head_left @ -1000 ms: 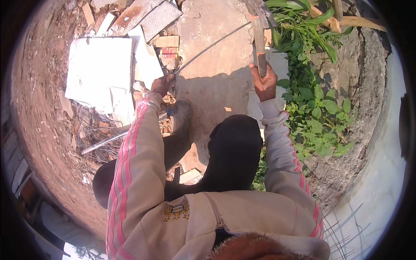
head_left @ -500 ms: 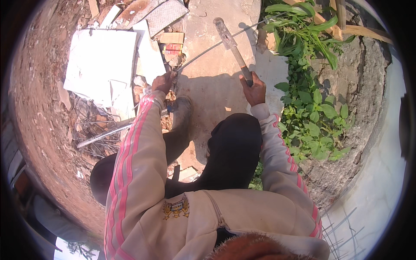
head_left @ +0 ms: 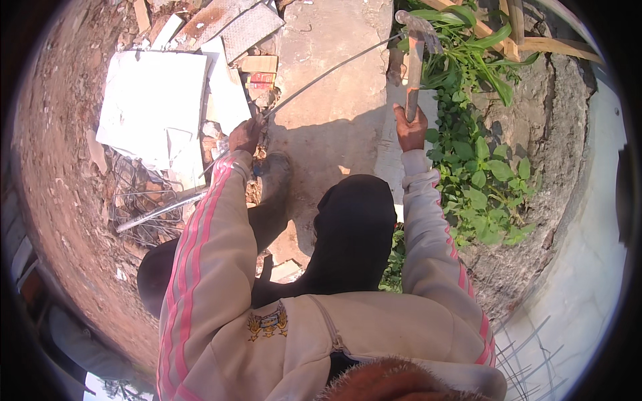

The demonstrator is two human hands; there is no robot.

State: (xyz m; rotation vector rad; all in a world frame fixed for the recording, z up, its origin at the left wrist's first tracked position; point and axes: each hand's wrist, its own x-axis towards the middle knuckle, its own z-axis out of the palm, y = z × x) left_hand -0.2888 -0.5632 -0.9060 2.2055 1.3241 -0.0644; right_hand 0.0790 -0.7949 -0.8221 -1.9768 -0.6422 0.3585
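Observation:
My left hand (head_left: 246,135) is closed around the near end of a thin metal rod (head_left: 328,70). The rod slants up to the right across a concrete slab (head_left: 334,30), and its far part reaches the hammer head and the leaves. My right hand (head_left: 410,128) grips the wooden handle of a claw hammer (head_left: 414,73). The hammer's head is at the far end, over the edge of the green plants. Whether the head touches the rod, I cannot tell.
White boards (head_left: 154,107) lie on rubble at the left, above a tangle of bent wire (head_left: 137,194) and a metal bar (head_left: 160,212). Leafy plants (head_left: 485,174) line the slab's right side. Wooden pieces (head_left: 558,47) lie at the far right. My bent knee (head_left: 354,214) rises between my arms.
My right hand has moved right and away from me, taking the hammer from over the slab to the plants' edge. My left hand has shifted slightly with the rod, whose far part now slopes more.

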